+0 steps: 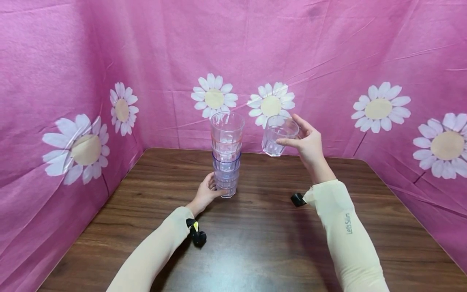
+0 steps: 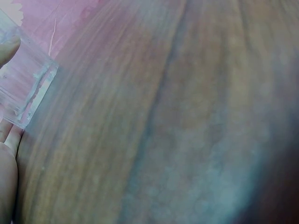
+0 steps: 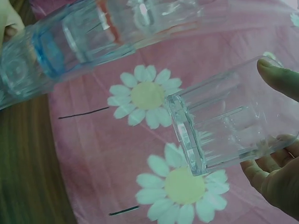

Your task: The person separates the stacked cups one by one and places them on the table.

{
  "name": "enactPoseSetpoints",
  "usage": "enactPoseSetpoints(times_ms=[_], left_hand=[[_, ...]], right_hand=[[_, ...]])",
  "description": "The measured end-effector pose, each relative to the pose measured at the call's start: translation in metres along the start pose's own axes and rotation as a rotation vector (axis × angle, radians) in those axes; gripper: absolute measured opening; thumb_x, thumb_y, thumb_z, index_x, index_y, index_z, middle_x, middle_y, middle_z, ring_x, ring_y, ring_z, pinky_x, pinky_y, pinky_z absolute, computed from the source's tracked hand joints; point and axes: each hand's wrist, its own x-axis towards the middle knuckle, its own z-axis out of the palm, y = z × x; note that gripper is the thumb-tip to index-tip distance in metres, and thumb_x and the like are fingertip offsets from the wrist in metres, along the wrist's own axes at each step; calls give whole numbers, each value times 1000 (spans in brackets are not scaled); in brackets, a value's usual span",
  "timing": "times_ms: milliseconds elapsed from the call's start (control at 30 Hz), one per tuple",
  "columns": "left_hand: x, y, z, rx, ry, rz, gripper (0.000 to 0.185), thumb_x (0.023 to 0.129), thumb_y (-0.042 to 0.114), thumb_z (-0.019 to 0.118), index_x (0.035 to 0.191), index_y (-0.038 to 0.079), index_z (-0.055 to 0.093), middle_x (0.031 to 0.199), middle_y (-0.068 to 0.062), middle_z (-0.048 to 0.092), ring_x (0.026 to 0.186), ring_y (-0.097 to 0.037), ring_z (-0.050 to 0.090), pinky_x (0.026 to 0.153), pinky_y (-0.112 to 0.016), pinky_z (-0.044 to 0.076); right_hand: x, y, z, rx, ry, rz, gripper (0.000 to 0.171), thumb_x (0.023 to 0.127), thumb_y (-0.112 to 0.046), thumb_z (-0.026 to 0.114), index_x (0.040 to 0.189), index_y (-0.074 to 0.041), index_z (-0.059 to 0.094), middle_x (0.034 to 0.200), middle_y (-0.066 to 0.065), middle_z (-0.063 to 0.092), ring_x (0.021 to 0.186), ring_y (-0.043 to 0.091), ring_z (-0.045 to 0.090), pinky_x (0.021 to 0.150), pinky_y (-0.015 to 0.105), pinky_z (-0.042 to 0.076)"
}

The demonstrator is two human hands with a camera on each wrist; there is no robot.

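A single clear tumbler (image 1: 278,136) is hanging in the air just right of the stack of tumblers (image 1: 226,153), pinched at its rim by the right hand (image 1: 309,145), while the left hand (image 1: 205,194) is curling its grip around the stack's base on the table (image 1: 262,243).

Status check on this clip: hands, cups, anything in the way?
Left hand grips base of cup stack on table. Right hand holds single clear cup in the air, right of stack top. Nothing between cup and stack.
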Motion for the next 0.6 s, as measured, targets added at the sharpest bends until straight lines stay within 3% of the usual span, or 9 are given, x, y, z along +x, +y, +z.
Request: enactPoseSetpoints(times_ms=[367,600], left_hand=[[0,-3,0,-6,3,-7,74,76,-15,74,141,-10,39,136,-30,52,128,-41,48,111,-49,38],[-1,6,1,-6,-4,-20,77,74,-17,73,141,-13,36,136,-34,50,128,-44,47,110,-51,38]], right_hand=[[-4,30,-19,-77,43,90,94,68,28,72,151,1,36,151,19,44,135,23,46,96,23,50],[-5,46,-40,-127,92,119,95,66,26,74,151,1,37,149,17,47,134,20,48,102,29,46]])
